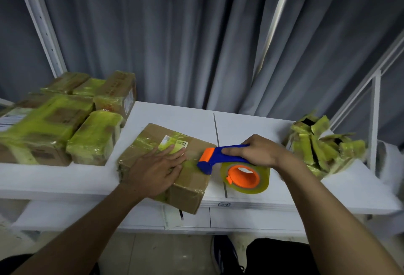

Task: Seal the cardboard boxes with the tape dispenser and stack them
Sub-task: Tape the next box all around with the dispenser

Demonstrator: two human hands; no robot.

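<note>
— Where is the box you're working on?

— The cardboard box [192, 185] lies in the middle of the white tabletop [175, 115], turned at an angle, its near corner hanging over the near edge. It is plain brown board, flat and rectangular, with glossy yellowish tape wrinkled across the top and a small printed label [175, 143] under the film.

— And your left grip?

— My left grip [156, 166] lies spread flat on the box's top, fingers straight and pressing the tape down just near the label.

— The right one?

— My right grip [258, 151] is curled round the blue plastic handle of the tape dispenser [215, 155]. Its orange-and-blue head meets the box's right edge. The tape roll [263, 182], a thick translucent yellow ring on an orange core, hangs below my wrist, just right of the box.

— What else is on the tabletop?

— On the far left, sealed boxes [50, 126] packed close together, shiny with yellow-green tape. On the right, well apart, a heap of torn cardboard [321, 145], crumpled and taped. Behind it all hangs a grey curtain [175, 34] in soft folds.
</note>
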